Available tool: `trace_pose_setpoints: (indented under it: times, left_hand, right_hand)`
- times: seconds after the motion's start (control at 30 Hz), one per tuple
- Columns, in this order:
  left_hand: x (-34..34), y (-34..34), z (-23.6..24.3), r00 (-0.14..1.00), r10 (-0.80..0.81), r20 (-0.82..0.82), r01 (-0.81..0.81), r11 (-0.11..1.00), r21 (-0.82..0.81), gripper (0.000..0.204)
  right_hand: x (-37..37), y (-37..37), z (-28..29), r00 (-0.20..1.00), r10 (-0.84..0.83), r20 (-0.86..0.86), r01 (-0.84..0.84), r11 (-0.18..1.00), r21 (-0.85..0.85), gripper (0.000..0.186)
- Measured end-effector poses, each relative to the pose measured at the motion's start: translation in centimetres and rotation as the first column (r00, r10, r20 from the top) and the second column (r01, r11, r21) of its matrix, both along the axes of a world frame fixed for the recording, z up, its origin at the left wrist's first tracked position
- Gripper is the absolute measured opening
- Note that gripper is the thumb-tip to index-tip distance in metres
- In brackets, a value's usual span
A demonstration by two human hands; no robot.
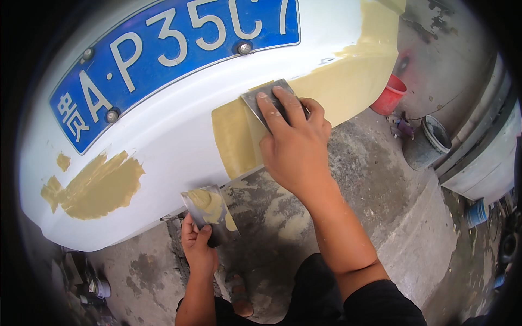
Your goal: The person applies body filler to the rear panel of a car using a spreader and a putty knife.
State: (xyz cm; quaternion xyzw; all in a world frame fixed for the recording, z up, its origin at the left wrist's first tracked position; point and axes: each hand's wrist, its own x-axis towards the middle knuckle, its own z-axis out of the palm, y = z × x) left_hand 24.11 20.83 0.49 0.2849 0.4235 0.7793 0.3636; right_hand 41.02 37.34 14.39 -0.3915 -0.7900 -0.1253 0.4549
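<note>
Across the upper part stretches a white car bumper with yellowish body filler on it. My right hand grips a flat metal filler spreader, fingers pressed on its face, its blade against the bumper by a smooth filler patch. Lower left, my left hand pinches a second metal spreader, loaded with a lump of filler, held just below the bumper's edge. A rougher filler patch covers the bumper's left part. More filler spreads along its right side.
A blue licence plate is bolted above the filler. On the concrete floor at right stand a red bucket and a grey bucket. A white panel stands beyond them. Assorted clutter lies at lower left.
</note>
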Motion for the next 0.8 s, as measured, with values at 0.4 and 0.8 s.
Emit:
trace_pose_setpoints:
  times: [0.4, 0.8]
  left_hand:
    - [0.0, 0.2, -0.3, 1.0, -0.023, -0.003, 0.023, 1.0, 0.004, 0.047]
    - [0.1, 0.1, -0.5, 1.0, 0.017, 0.001, -0.017, 1.0, -0.024, 0.046]
  right_hand:
    - [-0.4, 0.4, -0.5, 1.0, 0.024, -0.007, -0.023, 1.0, 0.015, 0.056]
    - [-1.0, 0.8, -5.1, 0.998, 0.066, -0.012, -0.066, 0.998, 0.011, 0.059]
